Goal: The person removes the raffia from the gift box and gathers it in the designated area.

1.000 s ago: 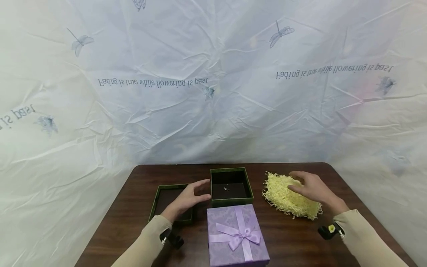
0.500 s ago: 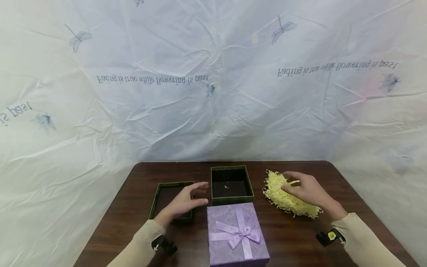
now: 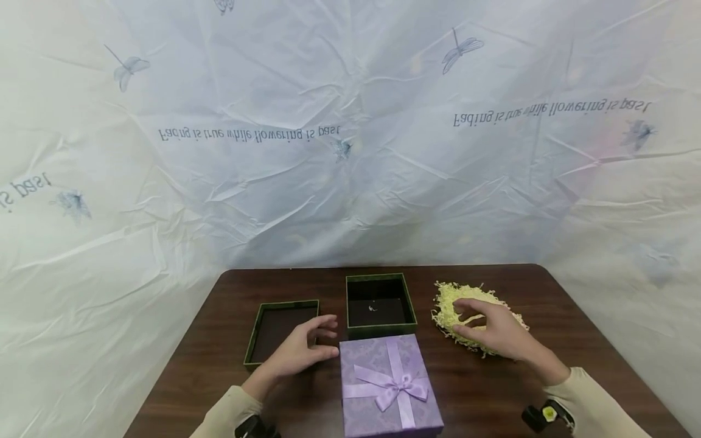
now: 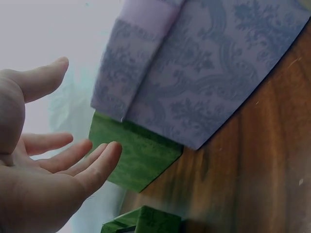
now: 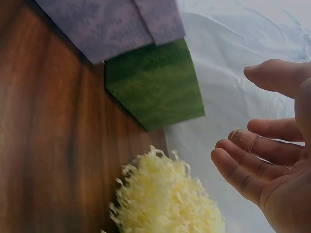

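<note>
hovering over the yellow paper shred pile [image 3: 476, 316] at the counter's [image 3: 219, 359] right, the right hand [image 3: 493, 331] is released, fingers loosely spread. the left hand [image 3: 298, 350], also released, rests between the shallow green lid [image 3: 274, 328] and the lilac gift box [image 3: 386, 383], just before the open green box [image 3: 380, 304].

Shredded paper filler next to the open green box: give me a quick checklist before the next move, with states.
1. Right hand over the shredded paper filler, fingers relaxed, holding nothing: ok.
2. Open green box has its lid off: ok.
3. Box interior clear: not ok, a small pale item lies on its floor; what it is, cannot tell.
4. Green lid lies apart, left of the box: ok.
5. Left hand open, holding nothing, at the lid's near right corner: ok.
6. Purple gift box closed, with bow, in front of the green box: ok.
</note>
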`<state>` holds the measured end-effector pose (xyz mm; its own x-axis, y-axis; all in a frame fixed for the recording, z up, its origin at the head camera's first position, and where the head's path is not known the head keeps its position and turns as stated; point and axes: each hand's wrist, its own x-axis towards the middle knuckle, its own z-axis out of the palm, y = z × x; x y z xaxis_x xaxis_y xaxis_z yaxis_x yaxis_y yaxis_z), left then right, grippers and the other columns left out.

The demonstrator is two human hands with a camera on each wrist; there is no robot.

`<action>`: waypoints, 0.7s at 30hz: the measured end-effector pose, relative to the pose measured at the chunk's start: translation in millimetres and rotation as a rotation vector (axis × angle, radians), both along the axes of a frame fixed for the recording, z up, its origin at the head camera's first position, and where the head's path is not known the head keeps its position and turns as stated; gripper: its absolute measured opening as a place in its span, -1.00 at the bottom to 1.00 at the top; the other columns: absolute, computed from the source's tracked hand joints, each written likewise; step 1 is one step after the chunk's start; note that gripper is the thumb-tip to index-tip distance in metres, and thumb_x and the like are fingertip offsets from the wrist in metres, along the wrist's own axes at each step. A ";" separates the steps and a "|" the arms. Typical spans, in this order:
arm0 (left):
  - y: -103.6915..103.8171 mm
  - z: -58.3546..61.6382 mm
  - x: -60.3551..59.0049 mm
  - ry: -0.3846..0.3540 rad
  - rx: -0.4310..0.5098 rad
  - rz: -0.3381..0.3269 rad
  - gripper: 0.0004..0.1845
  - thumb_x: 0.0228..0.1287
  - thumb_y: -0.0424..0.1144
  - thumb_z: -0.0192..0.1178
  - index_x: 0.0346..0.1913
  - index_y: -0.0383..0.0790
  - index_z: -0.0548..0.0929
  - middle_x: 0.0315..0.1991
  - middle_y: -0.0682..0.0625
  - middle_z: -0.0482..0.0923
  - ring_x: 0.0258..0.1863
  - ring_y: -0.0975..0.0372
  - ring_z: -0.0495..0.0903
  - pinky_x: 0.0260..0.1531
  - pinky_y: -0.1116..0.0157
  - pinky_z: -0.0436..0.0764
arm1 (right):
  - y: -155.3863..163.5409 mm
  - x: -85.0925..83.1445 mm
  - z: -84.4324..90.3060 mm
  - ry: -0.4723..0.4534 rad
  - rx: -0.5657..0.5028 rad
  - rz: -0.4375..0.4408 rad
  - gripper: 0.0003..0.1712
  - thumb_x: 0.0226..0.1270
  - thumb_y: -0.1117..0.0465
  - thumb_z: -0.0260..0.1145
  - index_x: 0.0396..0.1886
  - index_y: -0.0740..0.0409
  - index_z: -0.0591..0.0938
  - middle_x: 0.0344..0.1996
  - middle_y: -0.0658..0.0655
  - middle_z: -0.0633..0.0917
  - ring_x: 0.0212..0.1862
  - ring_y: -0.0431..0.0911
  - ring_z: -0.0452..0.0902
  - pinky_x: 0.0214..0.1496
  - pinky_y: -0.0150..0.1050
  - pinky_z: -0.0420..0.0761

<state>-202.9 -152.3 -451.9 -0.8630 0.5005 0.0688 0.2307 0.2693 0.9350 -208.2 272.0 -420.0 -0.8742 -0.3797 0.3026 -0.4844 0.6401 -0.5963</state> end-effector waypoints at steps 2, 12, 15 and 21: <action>1.3 -0.5 3.9 -0.013 0.012 -0.002 -0.26 0.24 -0.20 0.35 0.40 -0.38 0.29 0.28 -0.35 0.37 0.19 -0.10 0.49 0.03 0.28 0.62 | -3.5 2.5 -2.2 -0.021 -0.022 0.013 -0.51 0.25 0.15 0.42 0.13 0.26 0.58 -0.13 0.20 0.71 -0.16 -0.03 0.68 -0.13 -0.12 0.69; 5.1 -6.1 23.4 -0.042 0.002 0.019 -0.29 0.25 -0.19 0.35 0.36 -0.42 0.32 0.17 -0.28 0.46 0.06 0.00 0.57 -0.14 0.38 0.61 | -15.8 15.5 -11.9 -0.141 -0.120 0.061 -0.47 0.29 0.10 0.40 0.14 0.30 0.55 -0.14 0.10 0.70 -0.16 -0.26 0.63 -0.13 -0.29 0.68; 6.9 -6.8 28.8 -0.032 -0.010 0.014 -0.31 0.26 -0.19 0.34 0.34 -0.44 0.33 0.14 -0.25 0.49 0.01 0.03 0.60 -0.14 0.39 0.58 | -19.3 18.4 -13.2 -0.195 -0.164 0.075 -0.47 0.31 0.12 0.38 0.15 0.36 0.53 -0.14 0.14 0.70 -0.17 -0.28 0.62 -0.15 -0.30 0.68; 11.0 -8.4 36.4 -0.106 0.031 0.044 -0.33 0.24 -0.20 0.36 0.30 -0.45 0.34 0.10 -0.24 0.49 -0.06 0.12 0.62 -0.18 0.40 0.61 | -29.6 24.2 -12.9 -0.364 -0.317 0.137 -0.42 0.37 0.22 0.30 0.19 0.58 0.41 -0.11 0.37 0.65 -0.24 -0.12 0.68 -0.23 -0.18 0.71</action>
